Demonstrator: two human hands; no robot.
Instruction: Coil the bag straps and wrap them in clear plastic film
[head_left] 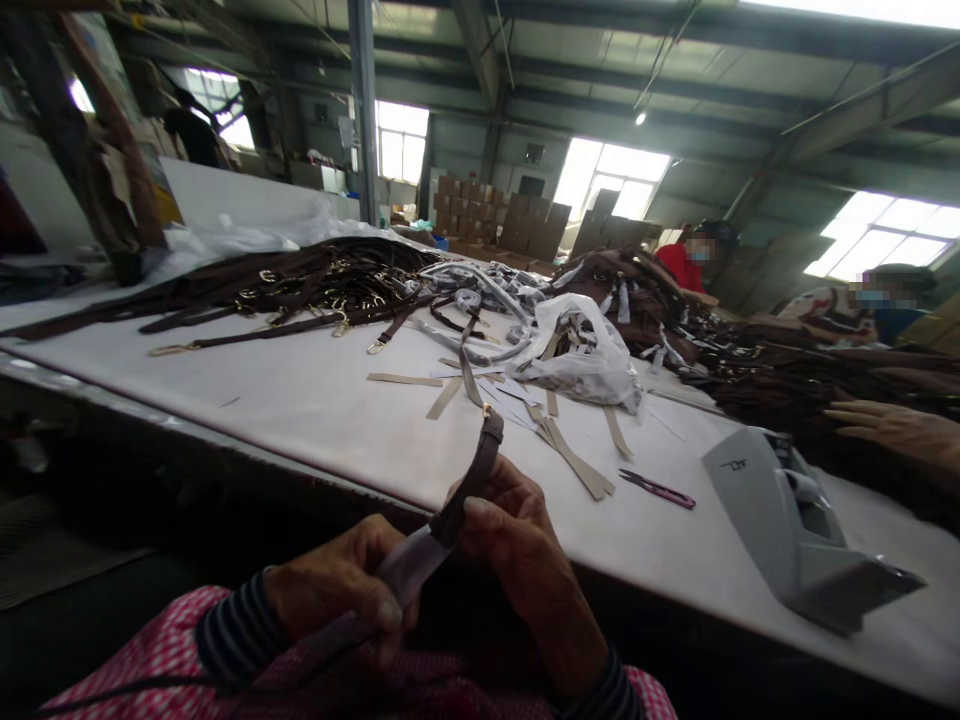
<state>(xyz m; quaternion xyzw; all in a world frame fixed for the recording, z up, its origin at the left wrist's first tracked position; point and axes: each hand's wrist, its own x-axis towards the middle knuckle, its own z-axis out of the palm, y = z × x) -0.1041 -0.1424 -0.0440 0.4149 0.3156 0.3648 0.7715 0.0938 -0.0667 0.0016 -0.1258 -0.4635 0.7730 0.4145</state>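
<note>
A dark brown strap (480, 455) with a small gold buckle is held between my two hands above the table's front edge. Its lower part is covered by a translucent whitish wrap (412, 562). My left hand (349, 575) is closed on the wrapped part, thumb on top. Higher up, my right hand (517, 530) pinches the bare strap between thumb and fingers. Beyond the buckle, a lighter strap end (470, 370) reaches over the table. Beige strips (577, 460) and white paper slips lie just past my hands, with pink-handled thread snips (660, 488) to their right.
A large pile of brown straps with gold clasps (330, 285) covers the table's back left. A clear plastic bag (581, 345) of strips stands mid-table. At right sit a grey tape dispenser (795, 540) and another person's hand (892, 428). Co-workers stand behind brown piles.
</note>
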